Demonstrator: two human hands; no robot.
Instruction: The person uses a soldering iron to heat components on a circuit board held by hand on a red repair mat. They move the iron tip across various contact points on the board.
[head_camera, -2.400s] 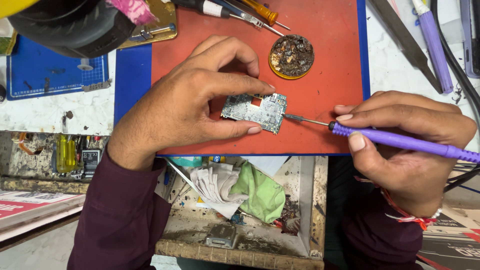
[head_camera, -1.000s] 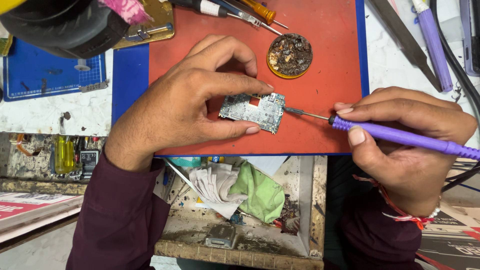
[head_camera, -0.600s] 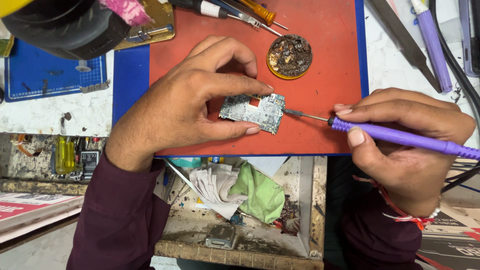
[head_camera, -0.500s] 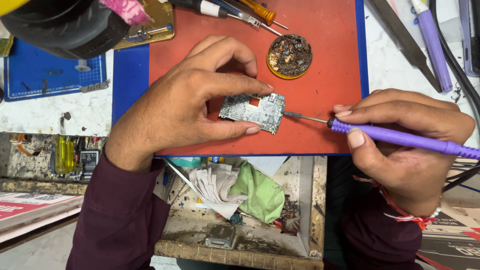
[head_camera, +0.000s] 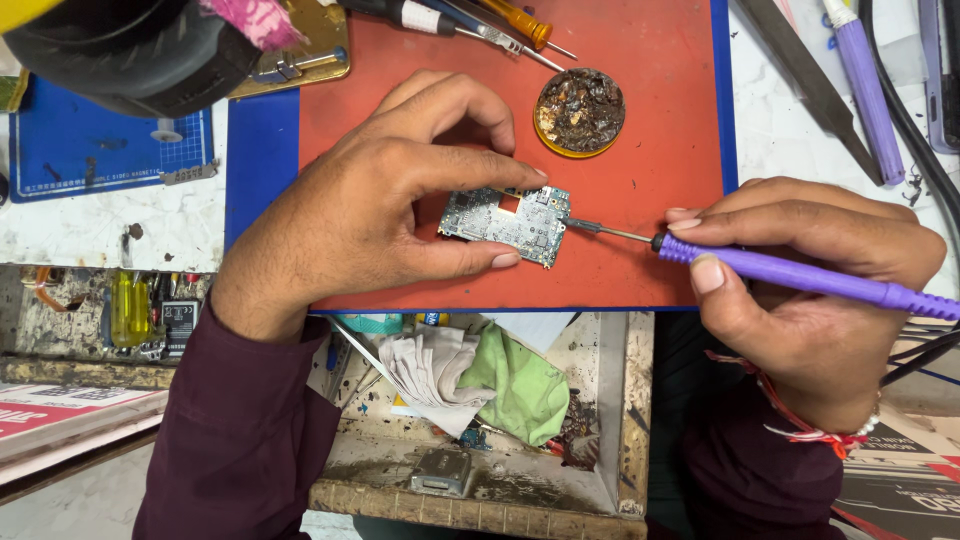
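- While the left hand (head_camera: 370, 200) pinches the small circuit board (head_camera: 508, 221) between thumb and forefinger, the board lies flat on the red mat (head_camera: 650, 150), close to the mat's near edge and about in its middle.
- The right hand (head_camera: 800, 290) has its fingers closed around the purple soldering iron (head_camera: 800, 278) like a pen; the thin metal tip (head_camera: 600, 229) touches the right edge of the board.
- The left fingertips (head_camera: 505, 260) are very near to the tip. If the iron slides to the left, I think it could burn them.
- The grip on the board is light and only at its edges. A push from the tip may turn the board or make it slip toward the near edge of the mat, and below this edge is an open tray with a green cloth (head_camera: 520, 385) and paper.
- If the tip rests too long on one place, the small parts or the pads there could be damaged, I believe.
- The round tin of dirty tip cleaner (head_camera: 580, 110) stands at the far side of the mat, well apart, so a reach to it means to cross over the board.
- Whether the iron is hot I cannot tell.
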